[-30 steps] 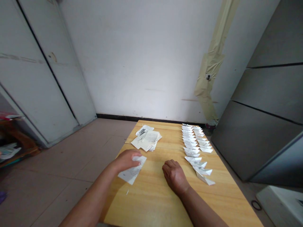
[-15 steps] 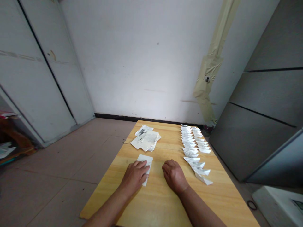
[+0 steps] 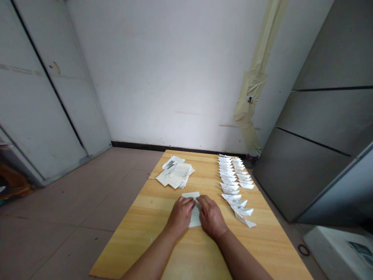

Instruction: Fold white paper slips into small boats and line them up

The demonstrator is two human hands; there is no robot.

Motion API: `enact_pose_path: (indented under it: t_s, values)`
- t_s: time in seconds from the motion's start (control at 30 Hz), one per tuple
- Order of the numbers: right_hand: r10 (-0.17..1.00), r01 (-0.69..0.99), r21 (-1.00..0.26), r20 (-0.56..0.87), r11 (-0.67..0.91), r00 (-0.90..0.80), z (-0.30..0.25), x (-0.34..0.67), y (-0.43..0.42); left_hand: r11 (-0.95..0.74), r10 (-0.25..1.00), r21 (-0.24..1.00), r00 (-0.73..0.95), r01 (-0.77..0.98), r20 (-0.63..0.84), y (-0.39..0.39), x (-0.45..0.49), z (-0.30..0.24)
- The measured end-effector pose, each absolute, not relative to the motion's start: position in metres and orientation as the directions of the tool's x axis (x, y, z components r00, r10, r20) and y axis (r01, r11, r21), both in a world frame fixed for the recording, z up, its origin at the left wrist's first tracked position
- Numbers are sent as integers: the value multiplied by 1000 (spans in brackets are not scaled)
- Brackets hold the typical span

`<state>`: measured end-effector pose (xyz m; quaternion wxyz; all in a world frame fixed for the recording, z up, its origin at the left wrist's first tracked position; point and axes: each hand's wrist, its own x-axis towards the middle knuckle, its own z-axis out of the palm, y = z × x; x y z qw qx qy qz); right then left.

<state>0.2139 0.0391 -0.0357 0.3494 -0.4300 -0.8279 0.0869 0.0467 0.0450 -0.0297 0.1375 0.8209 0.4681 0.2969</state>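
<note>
A small printed sheet of paper [image 3: 195, 221] lies on the wooden table in front of me, one end showing beyond my fingers. My left hand [image 3: 181, 214] is closed at its left side, fingertips bent onto the paper. From the other side my right hand [image 3: 213, 216] is closed at the right edge, thumb and fingers close to the left ones. The palms and part of the sheet are hidden under the hands. To the right stand rows of folded paper boats [image 3: 229, 173] with pointed ends, the nearest ones set at a slant.
A loose pile of printed paper sheets [image 3: 180, 174] lies at the table's far left. The wooden table [image 3: 136, 241] has its far end near a white wall. A grey panel [image 3: 309, 163] rises on the right, with a white box [image 3: 332, 249] on the floor.
My left hand and the sheet have moved right, to the middle. My right hand has come onto the sheet's right side from the bare table. The view has shifted slightly.
</note>
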Motion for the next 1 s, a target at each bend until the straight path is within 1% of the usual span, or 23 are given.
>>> enact_pose_path:
  t_s: [0.1,0.17,0.23,0.33,0.4,0.5,0.6,0.7,0.77,0.83,0.93,1.0]
  values:
    - [755,614,-461,524,640,-393,-36,215,38,-542,839,574,360,614,408,47,41,-35]
    - [744,587,-471,525,658,-413,-34,215,37,-532,843,599,315,598,435,46,38,-37]
    - [748,578,-480,489,660,-448,-31,214,35,-517,848,613,256,598,465,44,36,-39]
    - [771,605,-479,399,637,-496,-26,213,33,-508,847,617,218,602,485,42,34,-39]
    - [778,615,-477,372,628,-506,-25,214,32,-495,854,617,211,611,476,41,34,-38]
    - [768,619,-456,373,640,-520,-26,215,32,-476,866,614,215,629,451,41,35,-37]
    - [765,641,-419,392,643,-511,-29,214,34,-474,871,603,243,642,426,40,35,-36]
    - [757,642,-408,423,649,-497,-31,213,35,-497,859,585,270,641,435,39,36,-34]
    - [753,615,-439,441,655,-488,-30,213,36,-521,845,571,287,635,452,38,36,-32]
    - [766,583,-498,451,642,-458,-28,214,36,-542,832,560,306,627,463,35,37,-28]
    - [810,558,-588,445,585,-381,-26,216,37,-568,818,547,352,615,455,32,39,-24]
    - [831,550,-624,440,555,-339,-26,217,36,-571,817,536,369,621,443,31,40,-24]
